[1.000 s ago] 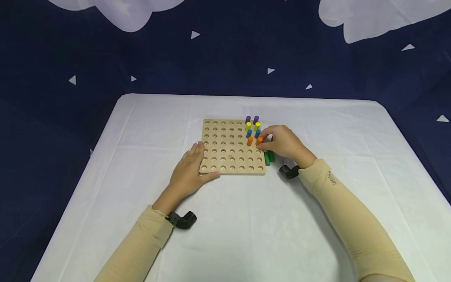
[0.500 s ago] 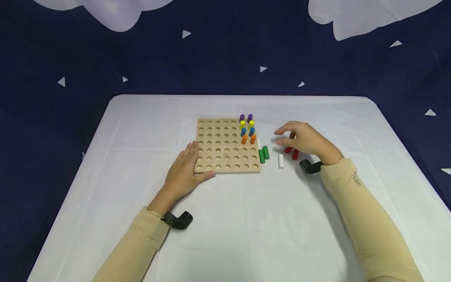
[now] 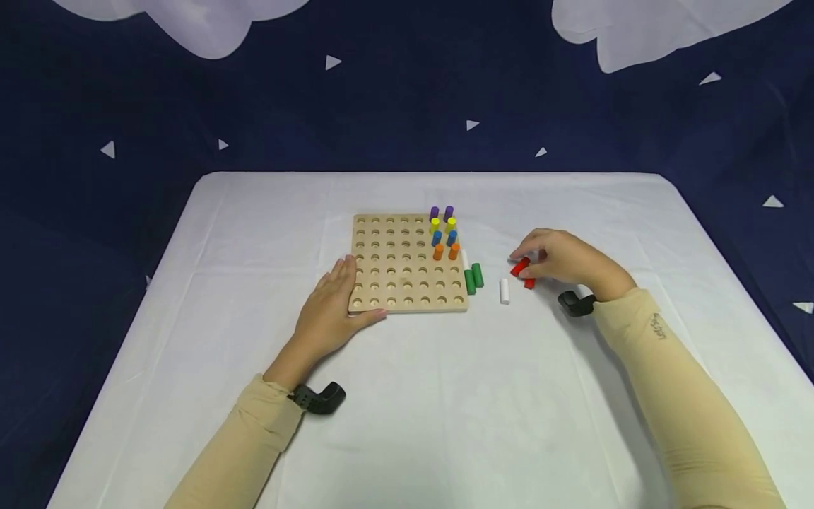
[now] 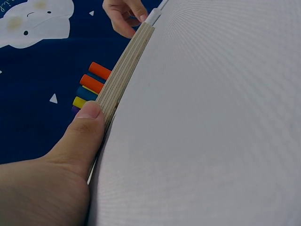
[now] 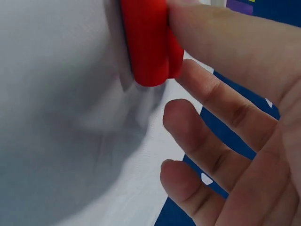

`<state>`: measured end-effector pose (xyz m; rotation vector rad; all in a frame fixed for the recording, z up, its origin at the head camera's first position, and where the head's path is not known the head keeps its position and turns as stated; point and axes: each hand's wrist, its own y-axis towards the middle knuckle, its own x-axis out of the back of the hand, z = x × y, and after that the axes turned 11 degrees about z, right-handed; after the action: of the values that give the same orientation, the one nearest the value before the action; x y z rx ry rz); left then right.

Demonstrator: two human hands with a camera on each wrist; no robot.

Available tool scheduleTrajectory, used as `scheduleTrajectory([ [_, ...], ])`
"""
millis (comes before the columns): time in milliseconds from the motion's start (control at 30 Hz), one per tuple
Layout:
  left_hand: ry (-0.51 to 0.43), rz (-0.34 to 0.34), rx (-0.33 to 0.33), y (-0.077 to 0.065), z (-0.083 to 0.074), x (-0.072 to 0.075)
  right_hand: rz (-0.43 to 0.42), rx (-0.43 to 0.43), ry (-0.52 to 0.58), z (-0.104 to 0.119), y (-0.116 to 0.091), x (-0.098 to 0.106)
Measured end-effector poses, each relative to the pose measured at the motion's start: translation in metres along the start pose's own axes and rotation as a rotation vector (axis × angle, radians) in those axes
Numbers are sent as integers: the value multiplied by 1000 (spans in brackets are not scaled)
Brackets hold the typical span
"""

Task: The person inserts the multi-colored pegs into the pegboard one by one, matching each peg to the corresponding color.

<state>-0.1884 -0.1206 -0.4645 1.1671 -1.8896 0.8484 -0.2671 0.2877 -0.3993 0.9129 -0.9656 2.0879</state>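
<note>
My left hand [image 3: 326, 314] rests at the left edge of the wooden pegboard [image 3: 398, 278]. Its fingers lie fairly straight along the side, the thumb on the front edge. To the right of the board, my right hand [image 3: 564, 258] pinches a red peg [image 3: 520, 266] between thumb and fingers, low over the table. Another red peg [image 3: 529, 283] lies just below it. In the right wrist view the thumb presses the red peg [image 5: 148, 52]; the fingertip opposite is partly hidden. Pairs of purple, yellow, blue and orange pegs [image 3: 454, 252] stand upright in the board's right columns.
Two green pegs [image 3: 478, 275] and a white peg [image 3: 465, 259] lie by the board's right side. Another white peg [image 3: 504, 290] lies between them and my right hand. A white cloth [image 3: 407, 410] covers the table, with a dark blue cloth [image 3: 407, 99] behind.
My right hand has left the orange peg, which stands in the board, and moved right to the red pegs, where its fingers have closed on one. The left hand stays at the board.
</note>
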Motion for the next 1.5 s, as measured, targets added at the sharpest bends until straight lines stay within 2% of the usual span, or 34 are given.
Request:
scheduleTrajectory([
  [100,-1,2,4,0,1,0,6,6,-23,2,3,-1],
  [300,4,5,8,-1,0,0,21,-22,12,5,7,-3],
  [533,-4,11,11,0,0,0,-52,-60,-30,7,10,-7],
  [633,-3,12,14,0,0,0,-93,-60,11,11,12,-7],
  [867,-2,2,8,0,-1,0,-135,-71,221,32,21,-11],
  [1100,4,3,8,-1,-1,1,-187,27,254,52,38,-22],
  [1500,11,1,9,0,-1,1,-110,59,300,81,55,-40],
])
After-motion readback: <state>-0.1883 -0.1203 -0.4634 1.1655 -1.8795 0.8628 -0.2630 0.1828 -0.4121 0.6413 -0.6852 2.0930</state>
